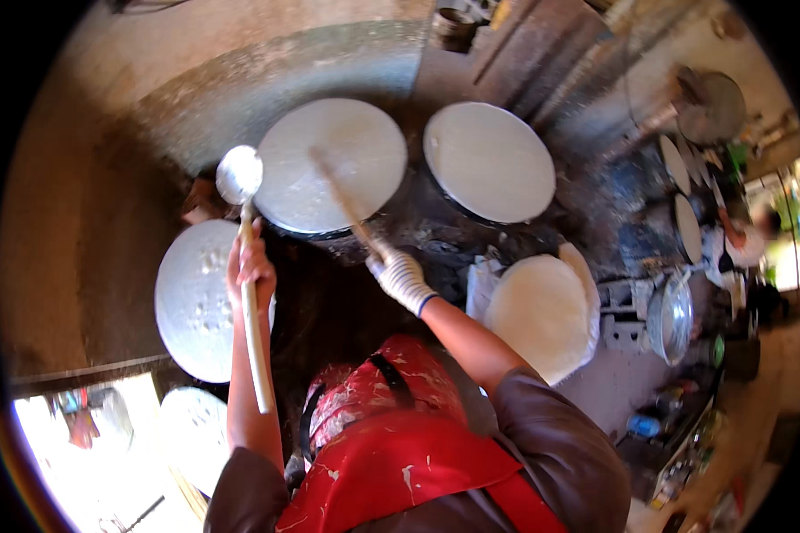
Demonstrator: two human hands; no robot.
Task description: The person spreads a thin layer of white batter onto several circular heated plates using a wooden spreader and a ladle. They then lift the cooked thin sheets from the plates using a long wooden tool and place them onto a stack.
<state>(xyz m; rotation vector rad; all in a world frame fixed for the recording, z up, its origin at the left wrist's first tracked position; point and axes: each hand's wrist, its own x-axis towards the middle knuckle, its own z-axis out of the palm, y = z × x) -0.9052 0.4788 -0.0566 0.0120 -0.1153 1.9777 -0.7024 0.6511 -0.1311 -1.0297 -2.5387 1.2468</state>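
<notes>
My bare left hand (pixel 252 264) grips the long pale handle of a ladle (pixel 240 175). Its whitish, wet-looking bowl is raised beside the left edge of a large round pan (pixel 311 191) with a flat white surface. In a striped knit glove, my right hand (pixel 403 275) is closed around a wooden stick (pixel 345 202), blurred by motion. The stick reaches over the middle of that pan; whether it touches the white surface I cannot tell. Below the ladle, partly behind my left arm, another round pan (pixel 196 298) shows a white surface with bubbles or lumps.
Another white-topped round pan (pixel 491 163) stands to the right. Nearer me, a round container lined with cloth (pixel 540 315) holds something pale. Grey blocks (pixel 627 333) and a metal basin (pixel 671 318) lie further right. At the far right edge another person (pixel 751 244) is near more pans.
</notes>
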